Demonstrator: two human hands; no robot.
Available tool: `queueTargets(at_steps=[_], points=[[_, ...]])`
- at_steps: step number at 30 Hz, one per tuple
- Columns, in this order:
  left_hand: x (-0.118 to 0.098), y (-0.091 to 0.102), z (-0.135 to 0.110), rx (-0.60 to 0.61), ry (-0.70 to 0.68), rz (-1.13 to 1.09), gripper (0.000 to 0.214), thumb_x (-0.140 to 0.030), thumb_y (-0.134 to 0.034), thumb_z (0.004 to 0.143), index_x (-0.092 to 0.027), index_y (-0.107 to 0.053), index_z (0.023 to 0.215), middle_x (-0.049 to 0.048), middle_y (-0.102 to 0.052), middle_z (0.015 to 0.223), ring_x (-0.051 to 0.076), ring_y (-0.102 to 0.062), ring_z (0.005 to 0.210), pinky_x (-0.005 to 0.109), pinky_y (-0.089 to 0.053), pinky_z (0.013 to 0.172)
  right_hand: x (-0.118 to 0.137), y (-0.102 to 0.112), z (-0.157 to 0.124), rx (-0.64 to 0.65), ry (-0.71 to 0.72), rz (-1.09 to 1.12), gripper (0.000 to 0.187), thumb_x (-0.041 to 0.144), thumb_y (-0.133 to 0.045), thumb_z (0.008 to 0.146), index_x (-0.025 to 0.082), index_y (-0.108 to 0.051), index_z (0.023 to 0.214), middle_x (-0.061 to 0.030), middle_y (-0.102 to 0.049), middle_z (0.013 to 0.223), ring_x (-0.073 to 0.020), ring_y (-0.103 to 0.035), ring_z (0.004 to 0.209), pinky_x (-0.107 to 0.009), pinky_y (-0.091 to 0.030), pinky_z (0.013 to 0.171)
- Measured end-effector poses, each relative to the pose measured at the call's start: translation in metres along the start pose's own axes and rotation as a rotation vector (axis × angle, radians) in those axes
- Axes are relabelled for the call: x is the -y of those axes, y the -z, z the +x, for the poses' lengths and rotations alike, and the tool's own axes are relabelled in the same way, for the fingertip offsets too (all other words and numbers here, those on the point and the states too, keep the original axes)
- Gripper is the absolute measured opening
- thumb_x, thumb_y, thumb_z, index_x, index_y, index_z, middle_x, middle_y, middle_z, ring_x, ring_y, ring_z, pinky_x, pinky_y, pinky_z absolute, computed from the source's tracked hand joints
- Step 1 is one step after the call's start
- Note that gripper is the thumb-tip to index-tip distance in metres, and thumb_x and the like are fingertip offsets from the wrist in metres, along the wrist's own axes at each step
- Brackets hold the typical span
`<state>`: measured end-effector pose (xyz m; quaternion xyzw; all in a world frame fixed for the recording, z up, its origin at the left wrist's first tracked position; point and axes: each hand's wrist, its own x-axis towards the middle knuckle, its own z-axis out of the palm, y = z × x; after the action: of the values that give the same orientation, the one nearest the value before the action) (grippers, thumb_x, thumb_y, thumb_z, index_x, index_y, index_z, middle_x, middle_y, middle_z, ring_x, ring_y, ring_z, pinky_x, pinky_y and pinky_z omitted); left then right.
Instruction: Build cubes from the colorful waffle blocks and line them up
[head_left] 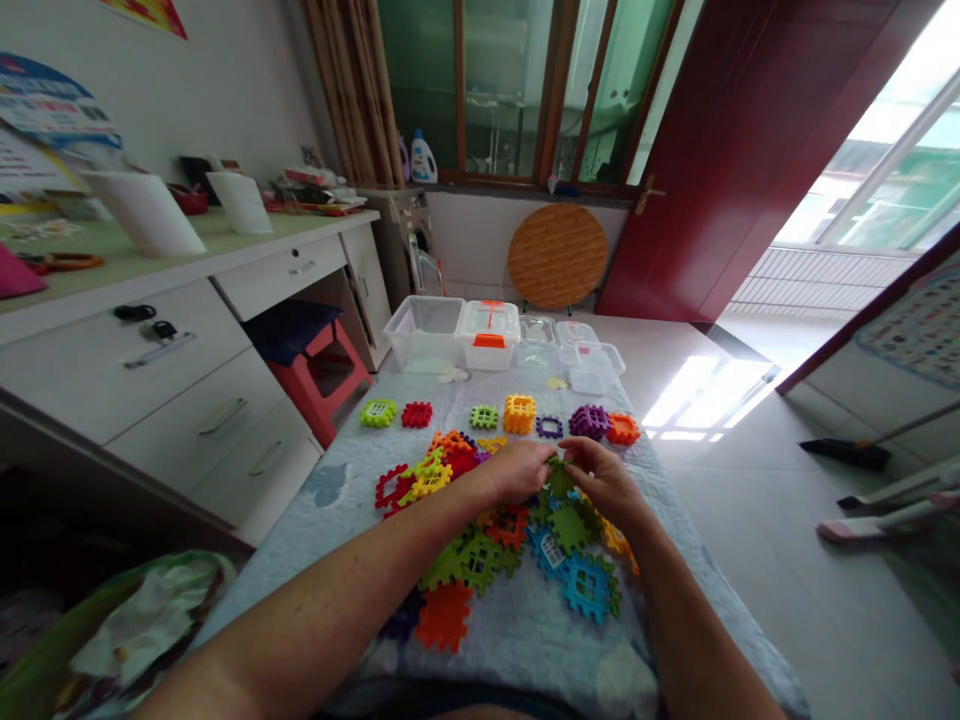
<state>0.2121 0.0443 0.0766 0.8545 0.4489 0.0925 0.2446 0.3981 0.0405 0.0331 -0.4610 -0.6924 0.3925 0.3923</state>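
My left hand (523, 470) is closed with its fingertips at the top of a green interlocking building tile (558, 480). From the other side, my right hand (602, 482) pinches the same tile between thumb and fingers. Part of the tile is hidden by the fingers. Below and around both hands lies a heap of notched plastic tiles, among them a light-blue tile (586, 588), an orange tile (444, 616), a red frame tile (391, 487) and a yellow window tile (432, 481).
Beyond the heap runs a row of sorted tiles, with a yellow stack (519, 413) and a purple stack (589, 421). Clear plastic boxes, including an open bin (424, 335) and an orange-latched box (489, 338), line the far edge of the cloth-covered table (330, 520). A red stool (319, 385) stands left.
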Motion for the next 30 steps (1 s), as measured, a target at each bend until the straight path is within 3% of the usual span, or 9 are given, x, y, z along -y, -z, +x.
queueTargets(at_steps=[4,7,11,14,18,21,24,26,30], points=[[0.003,0.008,-0.004,-0.113,0.026,-0.131,0.024,-0.020,-0.047,0.087,-0.017,-0.068,0.100,0.0069,-0.071,0.094,0.022,-0.064,0.089,0.033,-0.048,0.083,-0.004,-0.001,0.002,-0.116,-0.053,0.091,0.022,0.034,-0.065,0.073,0.021,-0.062,0.090,0.0019,-0.058,0.071,-0.0134,-0.051,0.063,-0.027,-0.041,0.060],[0.007,0.014,-0.006,-0.153,0.083,-0.370,0.024,-0.023,-0.048,0.085,-0.016,-0.067,0.097,0.0051,-0.069,0.088,0.018,-0.063,0.082,0.030,-0.049,0.076,-0.002,0.001,0.002,-0.161,-0.076,0.137,0.020,0.036,-0.067,0.072,0.021,-0.061,0.083,0.0029,-0.056,0.069,-0.0118,-0.047,0.059,-0.026,-0.039,0.057],[0.011,0.014,-0.008,-0.105,0.239,-0.815,0.024,-0.021,-0.046,0.081,-0.014,-0.062,0.097,0.0056,-0.066,0.091,0.014,-0.061,0.076,0.026,-0.051,0.063,0.007,0.001,0.000,-0.144,-0.089,0.258,0.023,0.038,-0.071,0.070,0.020,-0.062,0.081,0.0029,-0.056,0.070,-0.0121,-0.049,0.061,-0.026,-0.041,0.058],[0.009,0.012,-0.009,-0.053,0.295,-0.913,0.024,-0.020,-0.048,0.078,-0.014,-0.061,0.097,0.0055,-0.065,0.092,0.014,-0.062,0.079,0.024,-0.050,0.060,0.013,-0.002,-0.001,-0.116,-0.093,0.307,0.025,0.040,-0.073,0.069,0.021,-0.063,0.082,0.0026,-0.056,0.069,-0.0125,-0.049,0.062,-0.026,-0.041,0.059],[0.009,0.015,-0.013,-0.054,0.230,-0.679,0.021,-0.022,-0.048,0.080,-0.015,-0.064,0.091,0.0032,-0.067,0.085,0.015,-0.061,0.074,0.028,-0.051,0.068,0.008,-0.005,-0.001,-0.102,-0.113,0.274,0.028,0.041,-0.072,0.071,0.021,-0.066,0.089,0.0023,-0.057,0.070,-0.0125,-0.049,0.061,-0.026,-0.040,0.058],[0.008,0.022,-0.021,-0.181,0.142,-0.303,0.021,-0.022,-0.047,0.084,-0.017,-0.066,0.093,0.0042,-0.069,0.089,0.018,-0.062,0.082,0.031,-0.049,0.079,0.002,-0.006,0.000,-0.128,-0.089,0.199,0.028,0.041,-0.070,0.073,0.021,-0.065,0.092,0.0019,-0.057,0.070,-0.0131,-0.049,0.061,-0.027,-0.040,0.058],[0.008,0.026,-0.034,-0.288,0.060,0.091,0.023,-0.023,-0.050,0.088,-0.020,-0.065,0.106,0.0083,-0.069,0.098,0.023,-0.061,0.096,0.037,-0.045,0.088,0.001,-0.006,0.000,-0.208,-0.013,0.031,0.018,0.037,-0.065,0.078,0.022,-0.063,0.087,0.0017,-0.054,0.068,-0.0141,-0.047,0.061,-0.027,-0.040,0.058],[0.009,0.025,-0.042,-0.281,-0.028,0.241,0.023,-0.024,-0.050,0.090,-0.020,-0.064,0.108,0.0113,-0.069,0.101,0.026,-0.058,0.104,0.041,-0.041,0.095,0.005,-0.006,-0.001,-0.238,0.089,-0.104,0.008,0.031,-0.061,0.080,0.023,-0.062,0.082,-0.0008,-0.057,0.075,-0.0166,-0.051,0.070,-0.029,-0.043,0.064],[0.013,0.020,-0.054,-0.146,-0.129,0.251,0.022,-0.031,-0.055,0.090,-0.022,-0.064,0.108,0.0095,-0.068,0.105,0.025,-0.057,0.109,0.042,-0.039,0.099,0.015,-0.003,-0.004,-0.007,0.255,-0.265,0.003,0.020,-0.061,0.076,0.023,-0.061,0.077,-0.0045,-0.062,0.094,-0.0215,-0.054,0.095,-0.037,-0.043,0.087]])
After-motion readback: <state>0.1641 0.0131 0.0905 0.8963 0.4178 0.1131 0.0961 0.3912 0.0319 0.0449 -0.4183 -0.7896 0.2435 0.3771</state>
